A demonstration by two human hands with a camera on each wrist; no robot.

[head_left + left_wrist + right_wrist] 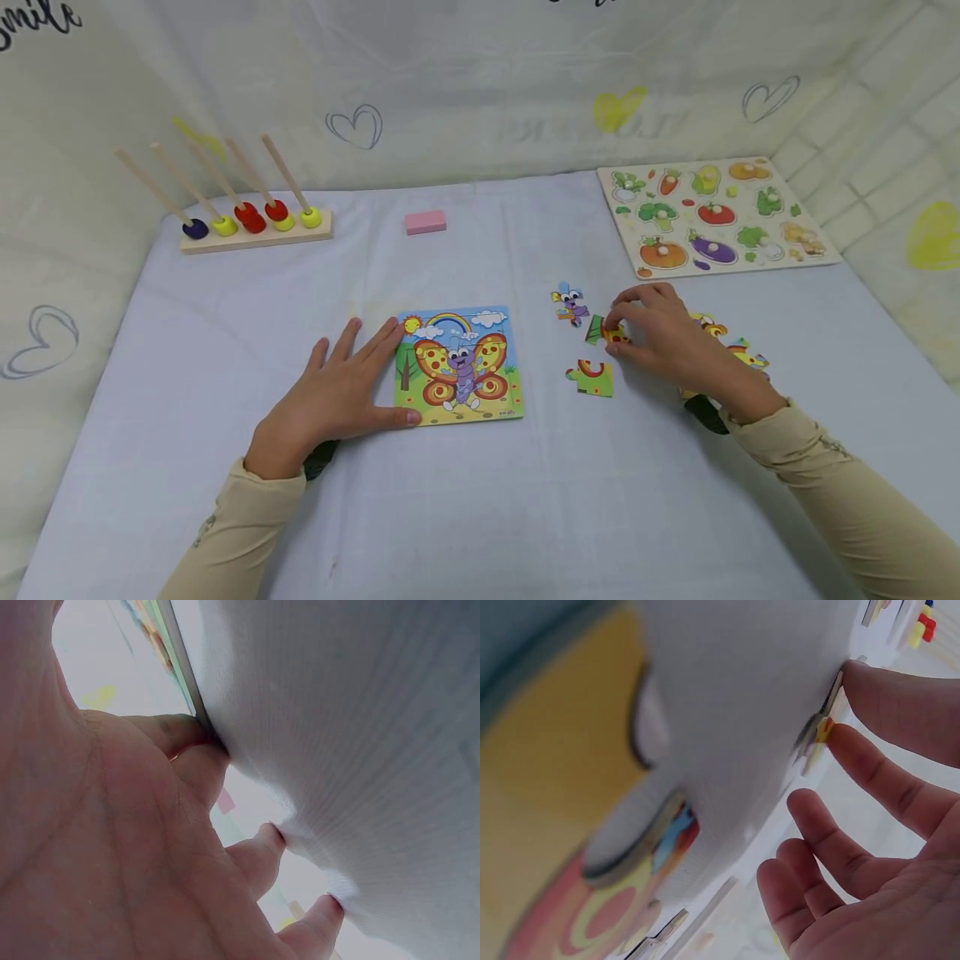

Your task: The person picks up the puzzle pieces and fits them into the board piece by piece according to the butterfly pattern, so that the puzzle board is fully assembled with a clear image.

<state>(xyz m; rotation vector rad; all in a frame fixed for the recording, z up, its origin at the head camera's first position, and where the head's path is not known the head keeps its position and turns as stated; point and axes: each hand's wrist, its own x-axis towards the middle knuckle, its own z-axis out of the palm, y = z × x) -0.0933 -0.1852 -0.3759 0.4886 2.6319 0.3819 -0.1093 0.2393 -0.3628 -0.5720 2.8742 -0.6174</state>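
The butterfly jigsaw board (461, 367) lies flat on the white cloth, its picture showing a butterfly under a rainbow. Along its left side rests my left hand (330, 400), fingers spread, with the thumb on the lower left corner and the index finger at the upper left. To the right of the board, my right hand (667, 346) pinches a green, red and yellow puzzle piece (594, 330) between thumb and index finger, low over the cloth. A purple character piece (572, 305) lies beyond it and a green piece (596, 380) nearer. The right wrist view shows the other fingers loosely bent.
More puzzle pieces (748, 354) lie beside the right forearm, partly hidden by it. A vegetable peg board (712, 218) stands at the back right. At the back left is a wooden bead abacus (255, 239), with a pink eraser-like block (425, 222) near it.
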